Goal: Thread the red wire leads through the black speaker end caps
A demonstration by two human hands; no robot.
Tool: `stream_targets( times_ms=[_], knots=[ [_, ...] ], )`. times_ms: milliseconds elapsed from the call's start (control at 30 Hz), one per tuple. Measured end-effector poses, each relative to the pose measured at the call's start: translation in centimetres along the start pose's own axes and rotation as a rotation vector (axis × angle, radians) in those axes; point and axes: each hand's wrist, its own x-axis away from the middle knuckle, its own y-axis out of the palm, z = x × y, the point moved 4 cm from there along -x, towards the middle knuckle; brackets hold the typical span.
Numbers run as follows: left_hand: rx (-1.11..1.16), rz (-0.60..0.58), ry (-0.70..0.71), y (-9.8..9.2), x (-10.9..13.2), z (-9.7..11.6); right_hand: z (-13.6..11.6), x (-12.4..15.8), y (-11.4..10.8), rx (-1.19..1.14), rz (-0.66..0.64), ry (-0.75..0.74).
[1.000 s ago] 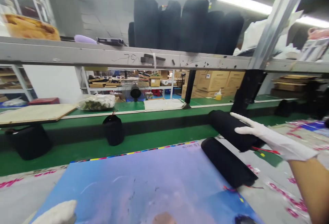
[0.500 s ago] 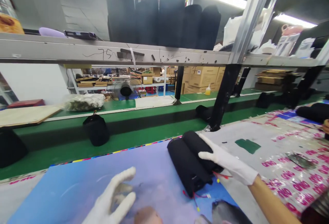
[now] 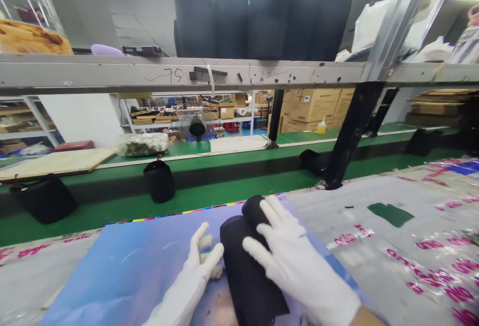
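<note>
Two black cloth-covered cylinders lie side by side on a blue-purple printed sheet (image 3: 149, 246). The near black cylinder (image 3: 243, 271) points its lower end towards me; the far black cylinder (image 3: 253, 209) is mostly covered by my right hand (image 3: 288, 246). That hand, in a white glove, rests on both with its fingers stretched and spread. My left hand (image 3: 202, 261), gloved too, is just left of the near cylinder. Its fingers are apart and slightly curved, with nothing between them. I cannot tell whether its fingertips touch the cloth.
On the green conveyor (image 3: 202, 186) behind stand a black cylinder (image 3: 159, 181) and another black cylinder (image 3: 45, 199) at left. Overhead, a metal shelf (image 3: 130, 74) carries several tall black cylinders (image 3: 267, 17). A dark post (image 3: 354, 134) rises at right, near a green scrap (image 3: 391, 215).
My right hand and the two cylinders have shifted left across the printed sheet, close to my left hand. The red and yellow wire ends have gone from sight. The camera view has turned left.
</note>
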Motion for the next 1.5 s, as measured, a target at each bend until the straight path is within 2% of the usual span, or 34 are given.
stream_targets(
  times_ms=[67, 100, 200, 267, 333, 400, 467, 533, 633, 767, 833, 1000, 1133, 1500],
  knots=[
    [0.082, -0.031, -0.075, 0.4, 0.6, -0.7, -0.9, 1.4, 2.6, -0.045, 0.007, -0.007],
    [0.118, -0.032, -0.096, 0.6, 0.8, -1.0, -1.1, 2.0, 4.1, -0.072, -0.03, 0.012],
    [0.164, 0.034, -0.062, 0.6, 1.6, -0.9, -1.1, 3.4, 7.2, -0.27, -0.096, 0.094],
    [0.142, 0.079, 0.055, -0.1, 2.3, -0.3, -0.6, 3.8, 7.9, -0.452, -0.105, 0.232],
    [0.063, 0.111, 0.261, -1.1, 3.3, 0.9, -0.5, 3.9, 7.9, -0.581, -0.118, 0.283],
    [-0.026, 0.112, 0.478, -2.2, 4.6, 2.1, -0.8, 3.9, 7.6, -0.614, -0.135, 0.189],
    [-0.096, 0.102, 0.582, -3.1, 5.5, 2.7, -0.9, 4.0, 7.7, -0.604, -0.153, 0.083],
    [-0.148, 0.105, 0.591, -3.8, 5.8, 3.0, -0.9, 4.0, 8.2, -0.604, -0.18, 0.027],
    [-0.211, 0.121, 0.522, -4.3, 5.5, 3.4, -1.5, 3.4, 8.3, -0.62, -0.212, -0.047],
    [-0.271, -0.049, 0.443, -3.9, 4.1, 4.5, -3.3, 0.8, 7.4, -0.642, -0.303, -0.107],
    [-0.252, -0.117, 0.47, -3.7, 3.3, 5.0, -3.8, -0.6, 7.4, -0.679, -0.305, -0.062],
    [-0.14, -0.137, 0.57, -3.1, 1.6, 4.2, -2.7, -2.1, 9.5, -0.917, -0.239, 0.068],
    [-0.092, -0.181, 0.579, -2.4, 1.3, 3.8, -2.1, -2.0, 10.2, -0.908, -0.246, 0.032],
    [-0.1, -0.148, 0.577, -2.8, 0.9, 2.7, -2.0, -1.7, 10.1, -0.881, -0.221, 0.109]
  ],
)
